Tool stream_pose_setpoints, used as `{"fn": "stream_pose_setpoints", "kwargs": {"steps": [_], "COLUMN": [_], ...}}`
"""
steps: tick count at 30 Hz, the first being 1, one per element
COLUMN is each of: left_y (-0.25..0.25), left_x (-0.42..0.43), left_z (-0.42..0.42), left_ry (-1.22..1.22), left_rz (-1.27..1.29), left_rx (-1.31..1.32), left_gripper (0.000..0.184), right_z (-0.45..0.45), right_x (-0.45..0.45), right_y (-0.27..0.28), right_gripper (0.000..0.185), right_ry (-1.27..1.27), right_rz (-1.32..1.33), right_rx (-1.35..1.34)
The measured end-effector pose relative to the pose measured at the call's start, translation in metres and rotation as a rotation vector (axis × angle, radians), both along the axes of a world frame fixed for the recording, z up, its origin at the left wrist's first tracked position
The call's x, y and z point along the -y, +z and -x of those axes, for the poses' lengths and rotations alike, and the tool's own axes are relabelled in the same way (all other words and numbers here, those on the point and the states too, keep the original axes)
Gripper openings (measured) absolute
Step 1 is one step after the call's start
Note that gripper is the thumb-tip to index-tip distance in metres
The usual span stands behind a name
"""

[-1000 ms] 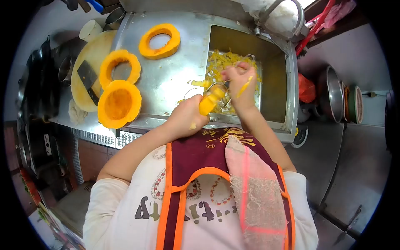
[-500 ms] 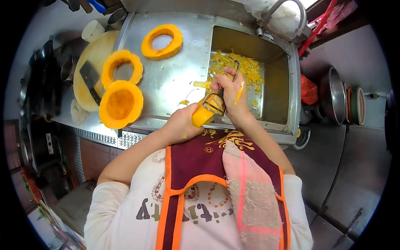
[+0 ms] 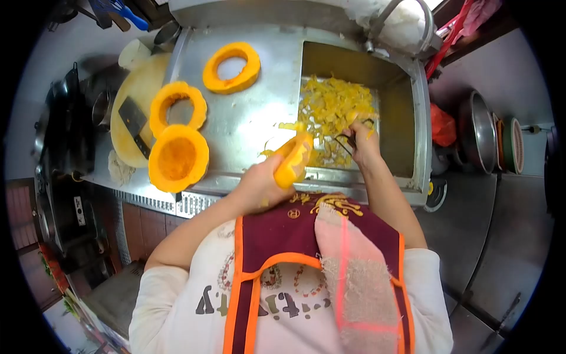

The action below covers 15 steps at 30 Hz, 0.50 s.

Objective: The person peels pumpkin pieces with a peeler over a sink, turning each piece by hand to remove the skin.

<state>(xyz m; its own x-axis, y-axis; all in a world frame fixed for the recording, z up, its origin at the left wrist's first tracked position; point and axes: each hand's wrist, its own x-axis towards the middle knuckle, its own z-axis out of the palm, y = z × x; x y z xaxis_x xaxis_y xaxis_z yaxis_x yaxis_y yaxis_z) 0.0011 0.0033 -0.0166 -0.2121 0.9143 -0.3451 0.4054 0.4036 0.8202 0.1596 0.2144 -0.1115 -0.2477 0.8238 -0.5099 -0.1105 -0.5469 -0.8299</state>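
My left hand (image 3: 263, 184) is closed around a piece of orange pumpkin (image 3: 295, 159) near the apron, at the front edge of the sink. Over the sink, my right hand (image 3: 362, 141) grips a metal peeler (image 3: 346, 143), which is apart from the pumpkin piece. Yellow peelings (image 3: 333, 109) lie heaped in the sink (image 3: 396, 130) beyond both hands. On the steel counter to the left are a pumpkin ring (image 3: 250, 68), a second ring (image 3: 158, 112) and a hollowed pumpkin piece (image 3: 200, 159) that touches the second ring.
A round cutting board (image 3: 144, 82) with a dark-bladed cleaver (image 3: 132, 116) is at the left. The faucet (image 3: 428, 35) stands at the sink's back right corner. Metal bowls (image 3: 479, 133) and a red bag (image 3: 442, 125) are to the right.
My right hand and the peeler have moved right, away from the pumpkin piece. My left hand has tilted that piece more upright. The whole view has shifted slightly.
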Motion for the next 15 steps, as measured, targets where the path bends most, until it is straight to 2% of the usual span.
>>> {"fn": "stream_pose_setpoints", "kwargs": {"steps": [3,4,5,6,7,10,12,13,15], "left_y": [0.010,0.017,0.016,0.013,0.011,0.008,0.006,0.005,0.015], "left_x": [-0.009,-0.013,-0.016,-0.016,-0.016,-0.013,-0.006,-0.006,-0.009], "left_z": [-0.002,-0.002,-0.003,-0.004,-0.005,-0.004,-0.003,0.000,0.000], "left_ry": [0.002,-0.015,-0.002,0.010,0.021,-0.009,-0.014,-0.007,0.011], "left_rz": [0.065,0.144,0.117,0.094,0.073,0.113,0.033,-0.016,0.088], "left_rx": [0.015,0.059,0.078,0.099,0.122,0.062,0.050,0.039,0.072], "left_gripper": [0.039,0.042,0.041,0.040,0.040,0.038,0.037,0.036,0.035], "right_z": [0.031,0.041,0.057,0.063,0.064,0.055,0.025,0.026,0.032], "right_x": [0.030,0.037,0.054,0.068,0.076,0.040,0.014,0.005,0.019], "right_y": [0.057,0.068,0.094,0.104,0.107,0.052,0.021,0.024,0.038], "right_gripper": [0.018,0.018,0.018,0.016,0.015,0.013,0.014,0.014,0.012], "right_ry": [-0.030,0.044,0.038,0.140,0.240,0.011,0.001,0.006,-0.005], "right_rz": [-0.030,-0.133,-0.183,-0.259,-0.333,-0.602,-0.252,-0.085,-0.102], "right_rx": [-0.003,-0.030,-0.022,-0.020,-0.017,0.179,0.111,0.070,0.016]}}
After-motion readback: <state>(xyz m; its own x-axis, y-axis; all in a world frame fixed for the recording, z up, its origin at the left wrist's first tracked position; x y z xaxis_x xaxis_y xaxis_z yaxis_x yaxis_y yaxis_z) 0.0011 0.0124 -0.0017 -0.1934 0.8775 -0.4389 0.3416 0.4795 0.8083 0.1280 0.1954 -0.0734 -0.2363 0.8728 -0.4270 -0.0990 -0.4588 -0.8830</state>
